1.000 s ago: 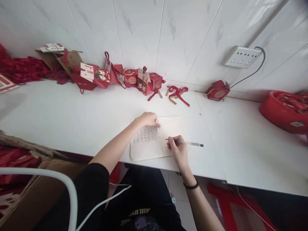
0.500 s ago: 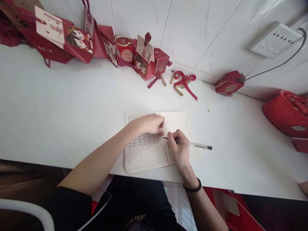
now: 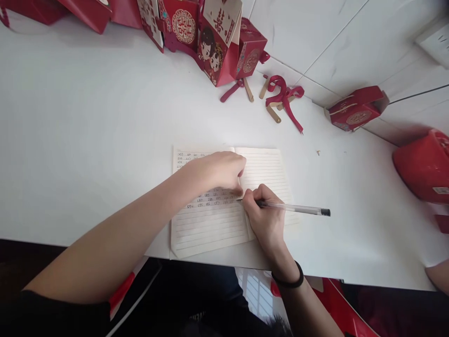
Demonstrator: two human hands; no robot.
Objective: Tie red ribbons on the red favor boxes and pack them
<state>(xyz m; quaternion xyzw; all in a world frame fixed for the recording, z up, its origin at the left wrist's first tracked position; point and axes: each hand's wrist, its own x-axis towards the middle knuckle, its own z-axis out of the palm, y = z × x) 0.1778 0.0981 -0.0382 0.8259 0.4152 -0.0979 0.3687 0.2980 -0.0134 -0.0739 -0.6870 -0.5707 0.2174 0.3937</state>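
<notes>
An open lined notebook (image 3: 206, 231) lies on the white table, with rows of small handwritten numbers on its left page. Across the upper part of that page rests my left hand (image 3: 224, 171), its fingers curled and pressed on the notebook near the fold. A clear pen with a black end cap (image 3: 305, 209) is pinched in my right hand (image 3: 266, 217), which wears a black band at the wrist. The pen's tip meets the left page close to the fold, beside my left fingertips. My left forearm and hand cover part of the writing.
Red decorated gift boxes (image 3: 220, 47) line the wall at the back. Red ribbons with tan straps (image 3: 280, 96) lie in front of them. Farther right are another red box (image 3: 358, 110), a red bag-like container (image 3: 421, 164) and a socket strip (image 3: 437, 42). Part of another person's arm (image 3: 438, 277) shows at the right edge.
The view has moved closer and shifted, so the boxes sit higher in the picture. Both hands keep their places on the notebook, and the pen tip stays near the end of a written row.
</notes>
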